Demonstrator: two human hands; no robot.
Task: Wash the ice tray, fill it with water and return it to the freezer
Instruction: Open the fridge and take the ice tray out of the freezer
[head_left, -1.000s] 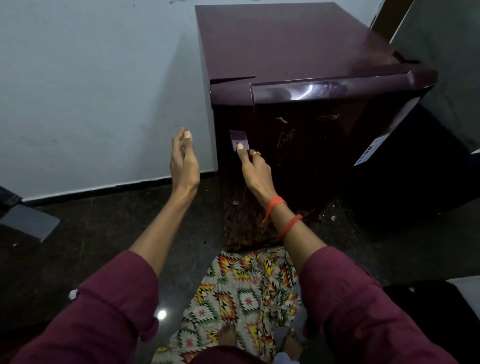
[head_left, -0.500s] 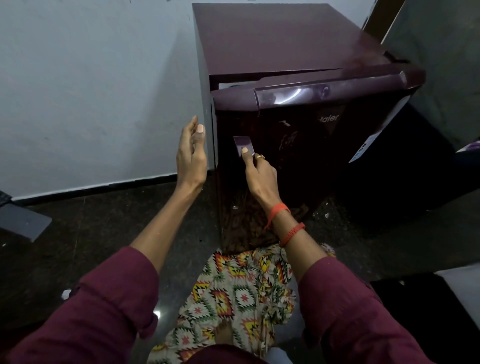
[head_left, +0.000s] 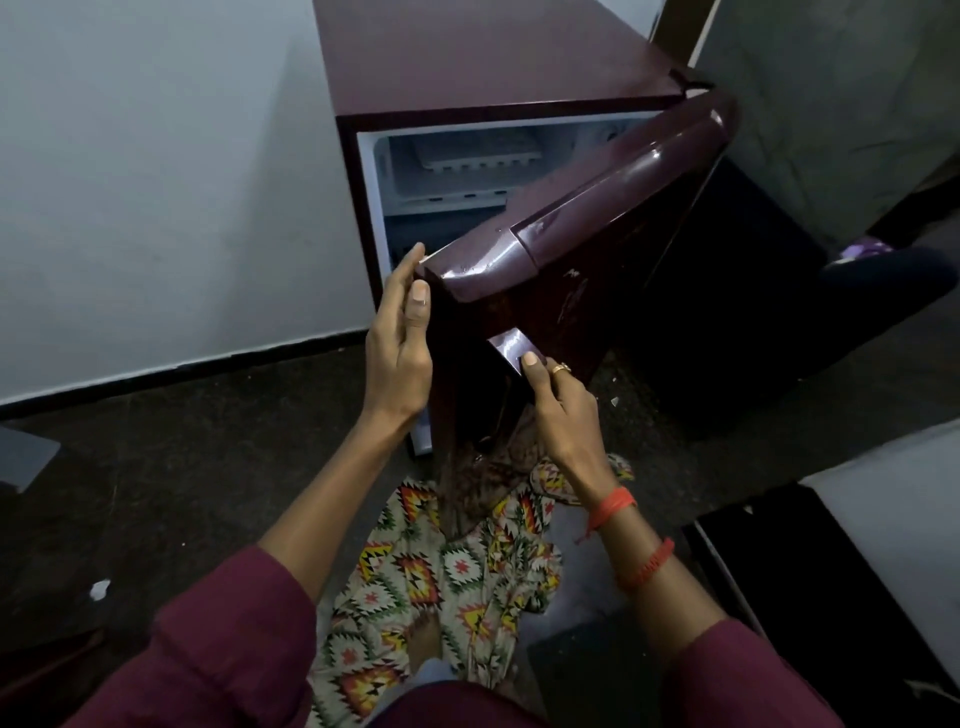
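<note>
I'm looking down on a small, glossy maroon fridge (head_left: 493, 52) standing against a white wall (head_left: 156, 182). Its curved maroon door (head_left: 597, 218) is swung partly open towards me. My left hand (head_left: 402, 332) lies flat along the door's free edge, released, with straight fingers; the fingertips touch the top corner and the thumb rests against the side. My right hand (head_left: 558, 410) grasps the small shiny rectangular handle tab (head_left: 506, 343) on the door's front, thumb pressed on top and fingers curled beneath it. A gold ring (head_left: 561, 369) shows on one finger, and orange thread bands (head_left: 613, 506) circle the wrist.

Through the gap I see the white freezer compartment (head_left: 400, 176) at the top of the cabinet. A pale plastic ice tray (head_left: 472, 150) lies inside it, dim and well apart from both hands. A geometric-patterned cloth (head_left: 441, 561) hangs below the door over the dark stone floor (head_left: 182, 467).
</note>
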